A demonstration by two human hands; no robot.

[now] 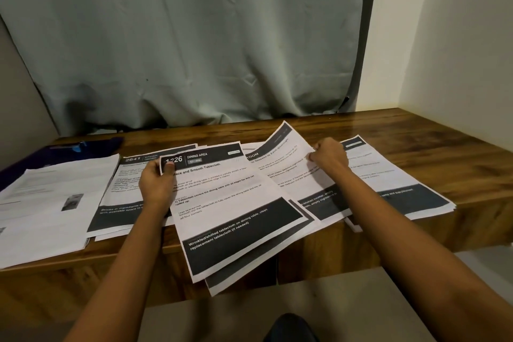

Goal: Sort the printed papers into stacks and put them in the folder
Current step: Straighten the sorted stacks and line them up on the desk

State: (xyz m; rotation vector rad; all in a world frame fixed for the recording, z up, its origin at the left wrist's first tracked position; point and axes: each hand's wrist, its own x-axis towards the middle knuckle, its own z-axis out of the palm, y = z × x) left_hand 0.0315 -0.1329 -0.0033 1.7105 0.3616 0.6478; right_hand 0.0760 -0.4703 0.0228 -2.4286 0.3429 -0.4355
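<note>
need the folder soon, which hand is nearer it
Left. The left hand is right of the dark folder, holding the dining area sheet; the right hand is farther right.

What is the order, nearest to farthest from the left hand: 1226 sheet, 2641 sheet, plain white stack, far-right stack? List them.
1. 1226 sheet: pinched by the left hand itself.
2. 2641 sheet: on the table, just left of it.
3. white stack: farther left.
4. far-right stack: past the right hand, which pinches a lifted sheet.
</note>
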